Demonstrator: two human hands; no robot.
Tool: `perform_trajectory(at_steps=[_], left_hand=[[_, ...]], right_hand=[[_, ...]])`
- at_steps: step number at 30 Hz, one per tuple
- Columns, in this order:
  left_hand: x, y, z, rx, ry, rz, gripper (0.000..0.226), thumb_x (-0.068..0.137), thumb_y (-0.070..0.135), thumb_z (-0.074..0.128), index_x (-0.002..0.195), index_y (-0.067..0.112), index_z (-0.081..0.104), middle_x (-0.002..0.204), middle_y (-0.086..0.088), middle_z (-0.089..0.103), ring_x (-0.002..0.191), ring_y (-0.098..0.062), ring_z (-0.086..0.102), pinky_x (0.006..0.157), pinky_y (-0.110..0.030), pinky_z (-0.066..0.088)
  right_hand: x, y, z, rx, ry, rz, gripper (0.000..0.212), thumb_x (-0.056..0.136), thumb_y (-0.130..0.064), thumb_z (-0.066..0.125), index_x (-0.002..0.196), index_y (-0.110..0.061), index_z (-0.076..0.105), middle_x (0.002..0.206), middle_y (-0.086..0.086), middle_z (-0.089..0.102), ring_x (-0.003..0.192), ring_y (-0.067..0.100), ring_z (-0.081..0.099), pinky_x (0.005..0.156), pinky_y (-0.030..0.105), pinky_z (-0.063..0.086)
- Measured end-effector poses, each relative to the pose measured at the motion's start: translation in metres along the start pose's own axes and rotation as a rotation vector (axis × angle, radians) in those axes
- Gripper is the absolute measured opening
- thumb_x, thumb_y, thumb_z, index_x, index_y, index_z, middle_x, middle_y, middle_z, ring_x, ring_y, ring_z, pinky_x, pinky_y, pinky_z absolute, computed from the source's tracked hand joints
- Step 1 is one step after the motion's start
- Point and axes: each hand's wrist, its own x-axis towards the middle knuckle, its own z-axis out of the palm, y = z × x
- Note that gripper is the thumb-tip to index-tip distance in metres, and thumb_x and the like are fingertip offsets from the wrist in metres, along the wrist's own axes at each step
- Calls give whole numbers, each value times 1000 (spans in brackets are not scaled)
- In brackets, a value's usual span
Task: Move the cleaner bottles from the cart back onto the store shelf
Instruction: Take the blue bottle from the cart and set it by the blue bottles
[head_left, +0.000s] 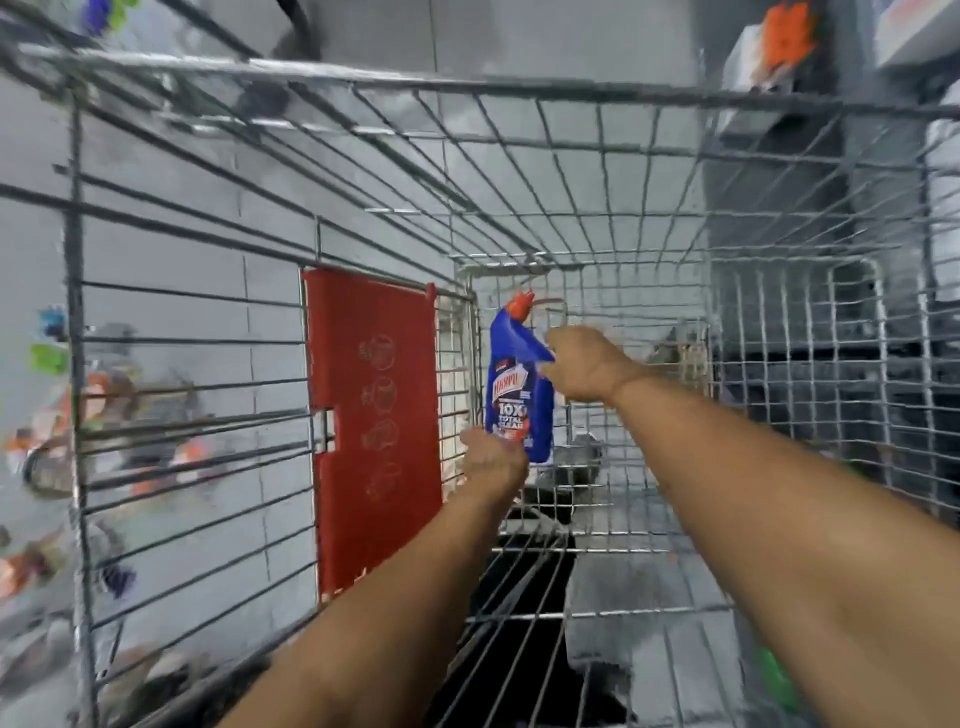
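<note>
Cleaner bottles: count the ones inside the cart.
1. The blue cleaner bottle stands at the far end of the wire cart, held between both hands. Blur and the arms may hide others.

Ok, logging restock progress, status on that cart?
Both hands on the blue cleaner bottle: left hand at base, right hand at neck. Still inside wire cart.

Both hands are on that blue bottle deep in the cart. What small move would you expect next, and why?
Probably lift the bottle straight up, clear of the cart. The right hand grips it near the neck, the left hand is at its base, and it is upright at the cart's far end, so it looks ready to come out toward the shelf.
</note>
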Motion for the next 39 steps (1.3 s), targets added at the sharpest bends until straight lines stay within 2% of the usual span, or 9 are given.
perform_trajectory(at_steps=[3,7,10,15,18,23,30,33,39], left_hand=[[2,-14,7,-161,79,9,12,82,13,60,91,5,59,93,-20,69,83,-34,65,72,-40,53],[13,-20,15,-319,38,-56,25,74,1,60,99,2,63,97,-24,70,83,-36,65,75,-46,55],[4,-18,17,-495,-21,-78,23,66,-2,50,83,7,62,77,-17,62,64,-22,50,53,-28,41],[-8,-8,17,-610,-87,-73,31,75,-19,47,90,2,64,79,-14,66,61,-22,58,50,-24,48],[-29,4,11,-614,-174,54,36,75,-20,49,104,-4,62,89,-18,66,74,-23,61,62,-27,50],[-85,34,-15,-456,-392,338,27,83,-13,55,99,8,63,104,-20,66,97,-27,60,97,-44,49],[-192,55,-51,-166,-532,729,38,80,-7,68,117,-6,59,117,-26,65,87,-19,64,63,-8,53],[-239,51,-60,-139,-567,863,38,79,-7,69,116,-6,59,118,-24,67,95,-24,67,68,-12,56],[-324,33,-67,-62,-641,1130,33,76,-6,72,108,-1,63,108,-17,73,94,-26,73,77,-24,60]], right_hand=[[14,-8,13,89,9,18,17,88,-29,55,83,-13,55,85,9,58,79,30,56,67,29,36],[21,-13,32,163,71,46,26,89,-19,56,111,-6,58,103,17,64,91,34,59,72,31,40],[20,-18,36,198,119,85,33,89,-14,58,120,-6,53,111,19,64,97,36,60,78,35,46],[2,-16,12,300,198,75,43,86,-20,63,126,-11,52,121,13,63,107,33,60,91,37,48],[-23,0,-17,412,275,76,52,81,-23,68,129,-12,52,130,11,61,115,29,59,98,28,43],[-96,25,-69,635,421,-2,49,73,-24,70,121,-23,58,114,5,68,105,25,65,98,48,49],[-243,35,-113,794,673,-157,37,69,-29,68,105,-36,61,100,-19,66,88,-5,64,73,12,51],[-313,30,-121,821,761,-250,34,71,-23,67,102,-40,64,96,-20,71,89,1,66,79,24,55],[-437,28,-118,844,959,-411,38,83,-1,63,109,-28,60,103,-6,69,84,-2,66,78,18,54]])
